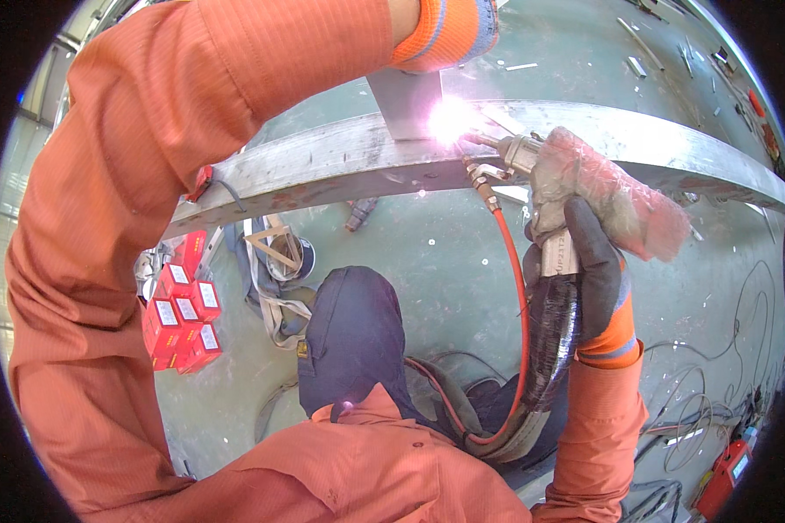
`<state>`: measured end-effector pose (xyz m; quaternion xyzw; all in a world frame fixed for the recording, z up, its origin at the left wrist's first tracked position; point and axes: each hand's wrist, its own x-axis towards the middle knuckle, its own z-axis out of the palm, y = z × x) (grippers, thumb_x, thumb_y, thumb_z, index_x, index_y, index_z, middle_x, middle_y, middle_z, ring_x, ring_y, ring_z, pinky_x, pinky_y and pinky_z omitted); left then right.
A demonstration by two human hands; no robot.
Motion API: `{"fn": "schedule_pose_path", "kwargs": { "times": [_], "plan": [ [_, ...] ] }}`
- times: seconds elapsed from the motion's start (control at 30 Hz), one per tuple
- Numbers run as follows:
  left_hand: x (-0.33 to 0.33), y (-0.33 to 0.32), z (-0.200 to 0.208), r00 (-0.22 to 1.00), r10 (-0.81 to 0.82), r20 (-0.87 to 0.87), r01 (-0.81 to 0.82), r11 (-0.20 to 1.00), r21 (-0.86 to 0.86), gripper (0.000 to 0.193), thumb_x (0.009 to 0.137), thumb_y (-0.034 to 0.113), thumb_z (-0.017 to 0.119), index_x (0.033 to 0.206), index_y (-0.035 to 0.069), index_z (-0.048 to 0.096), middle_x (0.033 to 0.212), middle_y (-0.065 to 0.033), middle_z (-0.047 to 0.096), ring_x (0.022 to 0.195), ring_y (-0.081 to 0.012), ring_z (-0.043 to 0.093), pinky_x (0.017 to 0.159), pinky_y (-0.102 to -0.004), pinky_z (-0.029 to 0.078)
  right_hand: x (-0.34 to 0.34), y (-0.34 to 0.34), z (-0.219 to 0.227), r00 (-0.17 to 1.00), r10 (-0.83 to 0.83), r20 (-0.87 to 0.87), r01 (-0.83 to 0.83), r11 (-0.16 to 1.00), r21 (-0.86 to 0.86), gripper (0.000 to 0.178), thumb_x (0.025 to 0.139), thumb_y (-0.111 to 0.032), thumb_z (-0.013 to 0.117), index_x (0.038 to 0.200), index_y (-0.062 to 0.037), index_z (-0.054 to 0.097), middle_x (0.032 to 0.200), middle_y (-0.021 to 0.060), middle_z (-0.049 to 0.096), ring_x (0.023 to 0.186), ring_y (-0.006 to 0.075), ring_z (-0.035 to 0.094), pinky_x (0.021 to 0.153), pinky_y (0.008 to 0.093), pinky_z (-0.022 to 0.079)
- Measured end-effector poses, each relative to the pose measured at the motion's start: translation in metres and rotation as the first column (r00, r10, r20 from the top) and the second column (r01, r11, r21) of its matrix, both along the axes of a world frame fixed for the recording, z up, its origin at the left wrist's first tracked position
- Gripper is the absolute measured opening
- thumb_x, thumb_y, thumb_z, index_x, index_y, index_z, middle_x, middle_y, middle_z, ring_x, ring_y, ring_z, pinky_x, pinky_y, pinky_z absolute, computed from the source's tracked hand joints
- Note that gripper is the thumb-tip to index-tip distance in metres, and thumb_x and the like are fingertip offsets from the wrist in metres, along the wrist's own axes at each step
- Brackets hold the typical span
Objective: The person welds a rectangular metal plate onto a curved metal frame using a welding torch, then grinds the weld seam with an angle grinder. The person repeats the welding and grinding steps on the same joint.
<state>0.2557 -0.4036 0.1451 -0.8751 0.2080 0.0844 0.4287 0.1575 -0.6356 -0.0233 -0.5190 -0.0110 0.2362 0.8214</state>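
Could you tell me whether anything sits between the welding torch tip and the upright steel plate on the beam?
Nothing visible does: the wrapped welding torch in the right hand reaches the grey upright steel plate directly, with only the bright arc at the joint on the long steel beam.

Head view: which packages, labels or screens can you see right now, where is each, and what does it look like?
Stack of small boxes: on the floor at left under the steel beam; red cartons with white rectangular labels.
Red device: on the floor at lower right among cables; boxy, with a small pale panel, too small to tell if it is a screen.
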Motion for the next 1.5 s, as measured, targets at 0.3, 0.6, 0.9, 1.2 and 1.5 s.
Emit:
{"fn": "schedule_pose_path", "kwargs": {
  "times": [0.3,0.6,0.9,1.2,1.5],
  "plan": [
    [-0.005,0.002,0.002,1.000,-0.004,0.004,0.004,1.000,0.001,0.020,0.088,0.018,0.077,0.105,0.011,0.086,0.104,-0.0135,0.083,0.096,-0.0355,0.081,0.078,-0.0458,0.064,-0.004,0.003,0.006,0.998,0.000,-0.066,0.002,0.999,0.035,0.027,0.112,-0.029,0.059,0.117,-0.0043,0.068,0.095,0.0070,0.069,0.072,0.0146,0.066,0.062,0.0296,0.053],
    [-0.006,0.002,0.000,1.000,-0.018,0.015,0.018,1.000,-0.009,0.020,0.088,0.019,0.077,0.105,0.012,0.085,0.104,-0.0132,0.083,0.096,-0.0351,0.081,0.079,-0.0449,0.064,-0.012,0.003,0.000,0.996,-0.059,0.070,0.062,0.997,-0.035,0.028,0.111,-0.028,0.060,0.121,-0.0026,0.067,0.095,0.0086,0.070,0.071,0.0159,0.067,0.062,0.0302,0.054],
    [-0.007,0.004,0.000,0.998,-0.040,0.040,0.040,0.999,-0.001,0.020,0.088,0.021,0.078,0.105,0.013,0.085,0.103,-0.0129,0.084,0.096,-0.0347,0.081,0.079,-0.0440,0.064,-0.014,-0.009,-0.003,0.998,-0.054,0.030,0.055,0.998,-0.030,0.030,0.111,-0.026,0.059,0.126,-0.0015,0.065,0.099,0.0117,0.073,0.076,0.0164,0.069,0.064,0.0305,0.057],
    [-0.050,0.059,-0.027,0.966,-0.026,0.258,0.035,0.999,-0.027,0.041,0.086,0.034,0.083,0.124,0.020,0.076,0.126,-0.0113,0.077,0.117,-0.0372,0.074,0.093,-0.0474,0.059,-0.034,-0.076,0.026,0.906,-0.381,0.183,0.374,0.925,0.070,0.061,0.114,-0.041,0.051,0.150,0.0075,0.048,0.119,0.0287,0.072,0.065,0.0186,0.066,0.053,0.0292,0.054],
    [-0.092,0.112,-0.163,0.855,0.474,-0.211,-0.464,0.517,-0.719,0.078,0.096,0.060,0.074,0.157,0.020,0.048,0.147,-0.0179,0.061,0.141,-0.0426,0.057,0.118,-0.0544,0.045,-0.025,-0.043,0.043,0.933,-0.259,0.251,0.301,0.942,-0.147,0.059,0.113,-0.045,0.053,0.140,0.0082,0.055,0.110,0.0228,0.072,0.059,0.0172,0.060,0.048,0.0292,0.049]
  ]
}}
